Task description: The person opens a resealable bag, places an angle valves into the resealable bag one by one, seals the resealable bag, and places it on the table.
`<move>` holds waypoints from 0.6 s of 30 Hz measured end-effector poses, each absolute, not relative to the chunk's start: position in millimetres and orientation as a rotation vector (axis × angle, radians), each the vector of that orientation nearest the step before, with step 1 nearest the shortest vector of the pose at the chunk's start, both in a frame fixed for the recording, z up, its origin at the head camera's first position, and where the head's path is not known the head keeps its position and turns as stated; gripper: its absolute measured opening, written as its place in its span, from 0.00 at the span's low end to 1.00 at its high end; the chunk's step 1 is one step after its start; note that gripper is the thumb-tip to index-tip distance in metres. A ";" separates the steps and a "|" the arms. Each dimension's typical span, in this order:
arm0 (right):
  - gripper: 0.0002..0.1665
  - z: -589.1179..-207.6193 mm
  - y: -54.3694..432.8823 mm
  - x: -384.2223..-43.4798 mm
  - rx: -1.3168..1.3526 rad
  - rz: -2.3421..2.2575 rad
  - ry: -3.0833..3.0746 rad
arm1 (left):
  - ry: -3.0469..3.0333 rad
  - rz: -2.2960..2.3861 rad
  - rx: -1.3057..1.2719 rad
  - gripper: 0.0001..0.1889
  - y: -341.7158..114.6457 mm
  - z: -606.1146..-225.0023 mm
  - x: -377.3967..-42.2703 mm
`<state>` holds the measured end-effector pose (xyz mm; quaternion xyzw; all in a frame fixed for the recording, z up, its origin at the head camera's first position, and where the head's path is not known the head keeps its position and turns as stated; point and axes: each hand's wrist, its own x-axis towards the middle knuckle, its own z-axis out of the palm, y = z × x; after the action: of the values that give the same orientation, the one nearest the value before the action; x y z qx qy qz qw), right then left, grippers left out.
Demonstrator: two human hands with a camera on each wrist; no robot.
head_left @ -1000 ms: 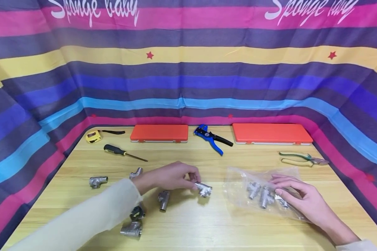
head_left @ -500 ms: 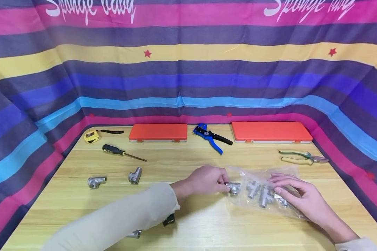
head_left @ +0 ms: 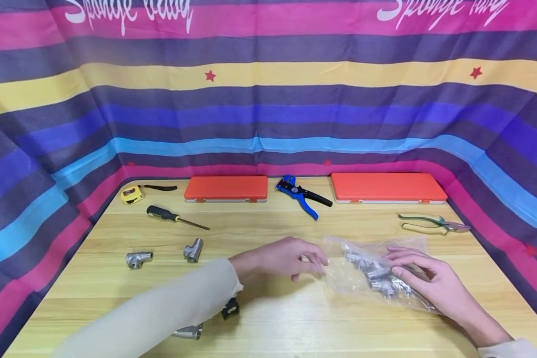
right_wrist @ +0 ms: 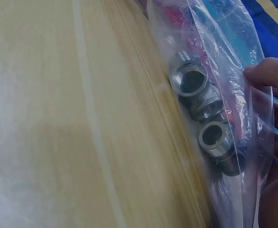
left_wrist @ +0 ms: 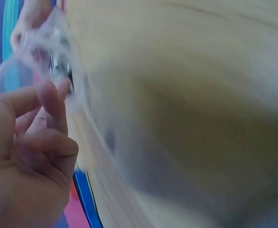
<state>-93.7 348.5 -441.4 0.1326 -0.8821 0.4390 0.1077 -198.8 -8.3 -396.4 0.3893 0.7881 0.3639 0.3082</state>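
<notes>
My right hand (head_left: 434, 283) holds a clear plastic bag (head_left: 340, 278), its thumb on one side in the right wrist view and fingers on the other. Inside the bag lie several metal tee pipe fittings (head_left: 378, 273), two with round openings showing in the right wrist view. At the bag's left end is my left hand (head_left: 286, 258), fingers loosely bent with no fitting between them. One tee fitting (head_left: 138, 259) and another tee fitting (head_left: 193, 249) lie on the table to the left. A further metal fitting (head_left: 189, 331) is partly hidden by the left sleeve.
Along the back are two orange cases (head_left: 225, 189), blue-and-black wire strippers (head_left: 300, 194) and a yellow tape measure (head_left: 132, 194). A screwdriver (head_left: 176, 217) lies at left, and pliers (head_left: 434, 224) at right. A striped cloth (head_left: 259, 117) surrounds the table.
My left hand carried a tee fitting rightward into the bag and let go of it. The fittings in the bag have shifted. My right hand has kept its place on the bag.
</notes>
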 end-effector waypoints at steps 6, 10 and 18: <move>0.15 -440.4 347.1 -95.9 0.395 1.272 -2.601 | 2.187 1.000 0.846 0.13 -84.9 -392.5 -211.1; 0.16 -439.9 347.1 -96.5 0.413 1.273 -2.595 | 2.300 1.012 0.772 0.15 -143.2 -386.4 -223.2; 0.15 -442.6 347.5 -97.5 0.443 1.273 -2.599 | 2.610 0.931 0.628 0.16 -234.4 -380.2 -231.9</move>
<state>-97.5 347.5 -442.6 0.1506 -0.8826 0.4324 0.1067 -231.9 -234.4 -380.2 0.2185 0.9082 0.3239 0.1499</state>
